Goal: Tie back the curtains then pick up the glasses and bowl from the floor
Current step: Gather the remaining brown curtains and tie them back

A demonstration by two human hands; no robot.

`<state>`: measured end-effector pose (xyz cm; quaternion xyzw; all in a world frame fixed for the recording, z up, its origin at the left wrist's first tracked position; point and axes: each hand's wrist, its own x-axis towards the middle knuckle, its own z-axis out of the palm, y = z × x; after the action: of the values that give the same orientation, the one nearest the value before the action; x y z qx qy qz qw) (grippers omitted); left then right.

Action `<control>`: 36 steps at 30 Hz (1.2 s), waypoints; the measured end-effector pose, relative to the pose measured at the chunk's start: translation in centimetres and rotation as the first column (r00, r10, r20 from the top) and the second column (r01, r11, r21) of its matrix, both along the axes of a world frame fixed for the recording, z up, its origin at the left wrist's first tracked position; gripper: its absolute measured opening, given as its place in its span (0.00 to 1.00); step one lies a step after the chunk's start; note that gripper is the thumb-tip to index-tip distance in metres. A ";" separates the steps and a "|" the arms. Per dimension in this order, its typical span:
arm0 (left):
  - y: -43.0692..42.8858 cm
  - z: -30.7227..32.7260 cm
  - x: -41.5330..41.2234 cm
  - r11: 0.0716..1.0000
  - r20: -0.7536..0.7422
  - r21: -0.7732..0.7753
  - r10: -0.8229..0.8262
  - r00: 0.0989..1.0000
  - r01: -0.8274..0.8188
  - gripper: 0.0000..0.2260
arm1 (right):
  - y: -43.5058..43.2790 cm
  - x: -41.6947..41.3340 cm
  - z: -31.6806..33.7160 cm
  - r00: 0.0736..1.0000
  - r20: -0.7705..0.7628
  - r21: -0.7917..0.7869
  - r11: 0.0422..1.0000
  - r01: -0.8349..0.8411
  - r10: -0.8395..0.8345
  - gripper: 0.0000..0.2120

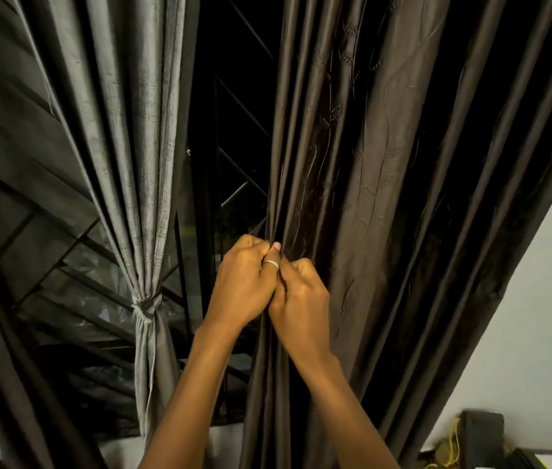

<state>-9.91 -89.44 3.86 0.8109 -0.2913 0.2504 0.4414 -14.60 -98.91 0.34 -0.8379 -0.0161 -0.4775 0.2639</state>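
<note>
Now bunch up all the folds of the brown curtain (369,164) tight, starting from its inner edge by the window bars (234,106), then pull them to the side before tying. Copy the grey curtain (132,164), already tied with a knot (144,308). Both arms reaching up and forward, left hand (244,282) and right hand (298,292) side by side and touching, fingers (251,243) curled, pinching that edge. No glasses or bowl in view.

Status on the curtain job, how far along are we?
Done: grey curtain is tied back. In hand: left hand and right hand grip the brown curtain, not yet tied. Left: tie it, then glasses and bowl, neither in view.
</note>
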 end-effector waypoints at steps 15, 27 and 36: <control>-0.8 0.8 -0.6 0.969 0.043 0.080 0.231 0.972 -0.234 0.20 | -0.7 0.0 -0.1 0.992 -0.119 -0.065 0.997 -0.040 0.032 0.05; 1.2 0.3 1.2 0.969 0.055 0.055 0.239 0.969 -0.242 0.21 | -7.1 -1.1 2.8 0.865 0.128 0.145 0.872 0.468 -0.485 0.17; 1.8 0.2 2.1 0.974 0.083 0.044 0.219 0.972 -0.223 0.22 | -11.8 -0.9 3.6 0.939 -0.004 0.341 0.883 0.324 -0.344 0.19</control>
<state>-7.78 -87.60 4.07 0.8394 -0.2227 0.3216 0.3773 -15.45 -110.74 3.91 -0.7568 0.2026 -0.5350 0.3161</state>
